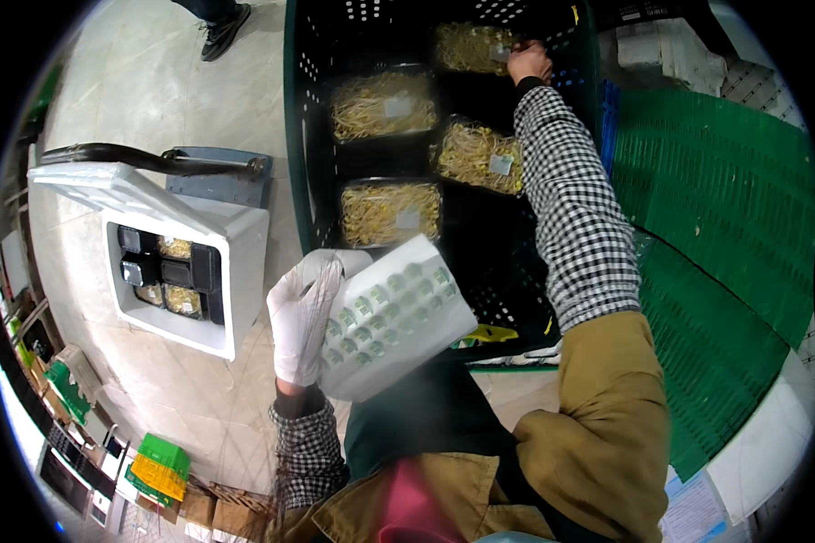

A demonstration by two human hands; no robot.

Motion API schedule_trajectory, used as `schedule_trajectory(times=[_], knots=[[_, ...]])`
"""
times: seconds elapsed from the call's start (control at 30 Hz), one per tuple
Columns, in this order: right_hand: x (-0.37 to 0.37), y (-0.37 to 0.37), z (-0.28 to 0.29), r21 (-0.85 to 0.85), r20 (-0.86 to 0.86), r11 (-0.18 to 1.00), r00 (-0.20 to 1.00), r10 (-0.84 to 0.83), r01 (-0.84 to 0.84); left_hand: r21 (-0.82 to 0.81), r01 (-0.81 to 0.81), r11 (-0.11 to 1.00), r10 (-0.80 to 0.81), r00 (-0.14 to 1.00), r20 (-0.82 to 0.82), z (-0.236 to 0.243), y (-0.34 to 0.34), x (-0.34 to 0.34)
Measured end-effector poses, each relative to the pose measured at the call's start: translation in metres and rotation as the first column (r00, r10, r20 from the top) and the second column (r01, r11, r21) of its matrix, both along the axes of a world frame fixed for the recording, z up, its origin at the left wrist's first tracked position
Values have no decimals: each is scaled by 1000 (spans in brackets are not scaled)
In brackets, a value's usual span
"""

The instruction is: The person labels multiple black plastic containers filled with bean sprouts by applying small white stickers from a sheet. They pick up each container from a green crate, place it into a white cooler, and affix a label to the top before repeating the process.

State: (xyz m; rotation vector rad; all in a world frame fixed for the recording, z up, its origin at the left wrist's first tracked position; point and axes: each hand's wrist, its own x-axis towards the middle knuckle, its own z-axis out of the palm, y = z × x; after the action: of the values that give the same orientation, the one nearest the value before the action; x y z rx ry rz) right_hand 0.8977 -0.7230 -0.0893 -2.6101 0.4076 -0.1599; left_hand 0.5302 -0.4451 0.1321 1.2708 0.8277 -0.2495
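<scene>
My left hand [304, 317], in a white glove, grips a white sheet of round green stickers [398, 317] by its left side. My bare right hand [530, 63] reaches to the far end of a dark crate [296, 172]. Its bunched fingers are at the right edge of a bean sprout pack [469, 47], beside a pale label; whatever they hold is hidden. Nearer in the crate lie a second sprout pack [362, 109], a third sprout pack [466, 149], partly beside my sleeve, and a fourth sprout pack [371, 222] just beyond the sheet. Each carries a pale label.
To the left stands a white foam box [252, 271] with its lid tilted up and several black trays inside, some with sprouts. Green ribbed panels [715, 181] lie on the right. Stacked green and yellow crates [158, 471] stand lower left. Another person's shoe [225, 34] is at the top left.
</scene>
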Motion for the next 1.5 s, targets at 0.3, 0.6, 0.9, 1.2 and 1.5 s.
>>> schedule_trajectory(times=[0.3,0.6,0.9,1.2,1.5], knots=[[-276,32,207,989,143,-125,269,953,-84,-7,62,998,-61,994,93,34,-21,-28],[-455,-99,259,995,12,-71,653,757,64,-372,642,670,-642,753,142,89,-133,-71],[-542,-330,299,880,-320,434,915,247,191,234,964,129,-833,-22,553,64,-393,-30],[-423,-549,335,365,435,931,880,-191,22,782,477,402,-547,-560,623,160,-634,145],[-375,-546,172,-47,314,989,942,-118,139,937,-112,332,-927,-220,302,71,-553,118]])
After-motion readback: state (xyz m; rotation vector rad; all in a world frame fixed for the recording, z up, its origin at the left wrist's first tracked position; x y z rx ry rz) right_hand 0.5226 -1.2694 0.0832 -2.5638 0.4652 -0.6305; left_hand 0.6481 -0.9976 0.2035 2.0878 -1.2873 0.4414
